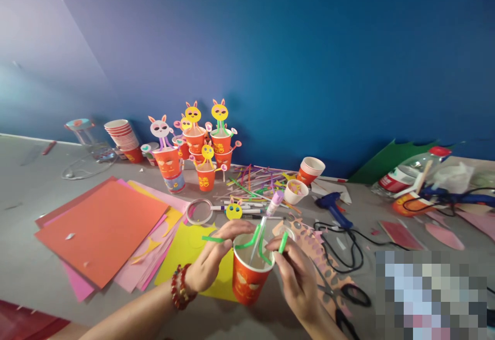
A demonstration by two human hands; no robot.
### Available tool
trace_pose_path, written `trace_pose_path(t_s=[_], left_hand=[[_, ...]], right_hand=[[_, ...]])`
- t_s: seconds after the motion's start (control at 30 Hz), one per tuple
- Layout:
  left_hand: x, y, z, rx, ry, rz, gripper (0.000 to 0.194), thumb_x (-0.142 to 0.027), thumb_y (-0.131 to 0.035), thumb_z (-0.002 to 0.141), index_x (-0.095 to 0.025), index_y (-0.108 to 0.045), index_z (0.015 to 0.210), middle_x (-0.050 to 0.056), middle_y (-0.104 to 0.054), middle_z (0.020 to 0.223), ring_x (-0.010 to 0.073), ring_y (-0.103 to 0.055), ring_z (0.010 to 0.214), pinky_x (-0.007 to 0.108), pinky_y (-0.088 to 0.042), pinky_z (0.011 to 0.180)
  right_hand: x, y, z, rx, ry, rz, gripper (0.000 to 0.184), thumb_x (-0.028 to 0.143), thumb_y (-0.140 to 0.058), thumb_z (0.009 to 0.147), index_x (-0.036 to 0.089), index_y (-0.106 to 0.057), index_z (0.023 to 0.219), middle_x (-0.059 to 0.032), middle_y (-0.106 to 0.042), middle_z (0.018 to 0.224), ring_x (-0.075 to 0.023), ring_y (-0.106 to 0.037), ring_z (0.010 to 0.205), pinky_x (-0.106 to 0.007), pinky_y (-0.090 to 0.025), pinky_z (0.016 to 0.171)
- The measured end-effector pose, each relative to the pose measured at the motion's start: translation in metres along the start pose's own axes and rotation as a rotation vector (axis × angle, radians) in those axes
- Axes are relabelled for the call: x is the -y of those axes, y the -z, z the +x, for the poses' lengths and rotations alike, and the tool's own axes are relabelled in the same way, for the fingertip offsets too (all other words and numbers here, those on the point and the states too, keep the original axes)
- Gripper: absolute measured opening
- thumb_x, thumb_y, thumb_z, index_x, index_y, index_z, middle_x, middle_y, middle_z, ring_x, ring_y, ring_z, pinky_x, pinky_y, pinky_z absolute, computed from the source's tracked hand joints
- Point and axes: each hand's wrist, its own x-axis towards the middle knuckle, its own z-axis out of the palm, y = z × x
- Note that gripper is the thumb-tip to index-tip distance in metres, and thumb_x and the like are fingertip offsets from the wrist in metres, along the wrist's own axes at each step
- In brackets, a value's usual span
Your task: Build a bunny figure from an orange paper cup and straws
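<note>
Blue wall [348, 46] fills the upper frame; grey table [31, 268] runs across below it. Orange sheet [108, 226] tops a paper pile, left of frame. Several red cups with animal faces on straws stand near the wall, left of centre; one white face [159, 129] among yellow ones. Yellow sheet [181, 247], lower centre, partly under the left forearm.

Left hand [216, 255], lower centre: half closed, fingers arched over the cup's left rim, thumb drawn near them. Right hand [294, 268], just right of it: fingers bent, fingertips and thumb at the right rim. Whether either pinches straw or cup wall, cannot tell.

Red paper cup [251, 283], lower centre, upright between the hands, mouth up. Scissors [353, 293], lower right, blades toward the right hand. Blue glue gun [334, 208], right of centre, black cord trailing below. Bead bracelet [180, 288] on left wrist. Green straws bent inside the cup; one end juts out beside the left fingers, another [284, 242] rises at the right fingertips.
</note>
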Motion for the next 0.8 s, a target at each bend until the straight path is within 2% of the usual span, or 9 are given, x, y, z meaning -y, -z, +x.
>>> trace_pose_path(t_s=[0.13, 0.27, 0.37, 0.5, 0.63, 0.8], left_hand=[[-0.014, 0.002, 0.004, 0.08, 0.072, 0.068, 0.04, -0.042, -0.04, 0.103, -0.021, -0.062, 0.129, 0.012, -0.058, 0.135, 0.0327, -0.045, 0.132, 0.047, -0.031, 0.115], [-0.02, 0.001, 0.008, 0.163, 0.084, -0.05, 0.04, -0.05, -0.051, 0.098, -0.02, -0.057, 0.123, 0.012, -0.057, 0.128, 0.0302, -0.05, 0.122, 0.042, -0.04, 0.105], [-0.019, 0.0, 0.009, 0.166, 0.082, -0.093, 0.041, -0.054, -0.063, 0.09, -0.019, -0.056, 0.111, 0.01, -0.056, 0.119, 0.0275, -0.051, 0.112, 0.036, -0.044, 0.094], [-0.017, 0.001, 0.012, 0.182, 0.084, -0.073, 0.045, -0.052, -0.077, 0.079, -0.019, -0.054, 0.099, 0.007, -0.051, 0.109, 0.0242, -0.049, 0.103, 0.034, -0.042, 0.092], [-0.015, 0.0, 0.013, 0.173, 0.121, -0.128, 0.045, -0.052, -0.079, 0.077, -0.019, -0.052, 0.093, 0.006, -0.049, 0.107, 0.0231, -0.047, 0.103, 0.032, -0.042, 0.091], [-0.012, -0.003, 0.012, 0.138, 0.248, -0.254, 0.047, -0.054, -0.077, 0.078, -0.018, -0.057, 0.1, 0.005, -0.053, 0.106, 0.0243, -0.051, 0.103, 0.034, -0.043, 0.09]], right_hand=[[-0.001, -0.001, -0.001, 0.043, -0.023, -0.003, 0.016, 0.02, -0.049, 0.1, 0.024, -0.064, 0.094, -0.0021, -0.067, 0.082, -0.0187, -0.064, 0.075, -0.026, -0.049, 0.069], [-0.002, -0.002, -0.001, 0.062, -0.045, 0.012, 0.015, 0.021, -0.049, 0.101, 0.024, -0.064, 0.099, -0.0035, -0.069, 0.089, -0.0189, -0.064, 0.078, -0.026, -0.048, 0.07], [-0.002, -0.002, 0.0, 0.089, -0.057, 0.026, 0.016, 0.023, -0.049, 0.101, 0.024, -0.064, 0.095, -0.0019, -0.065, 0.084, -0.0176, -0.061, 0.073, -0.026, -0.047, 0.068], [-0.003, -0.003, 0.0, 0.133, -0.099, 0.049, 0.019, 0.027, -0.048, 0.101, 0.023, -0.063, 0.092, -0.0009, -0.059, 0.079, -0.0175, -0.058, 0.07, -0.026, -0.045, 0.065], [-0.003, -0.004, 0.002, 0.12, -0.145, 0.074, 0.022, 0.031, -0.048, 0.101, 0.022, -0.065, 0.091, -0.0005, -0.058, 0.076, -0.0176, -0.057, 0.068, -0.027, -0.044, 0.063], [-0.004, -0.004, 0.003, 0.125, -0.214, 0.132, 0.024, 0.035, -0.049, 0.101, 0.021, -0.067, 0.092, -0.0002, -0.058, 0.073, -0.016, -0.055, 0.06, -0.026, -0.045, 0.056]])
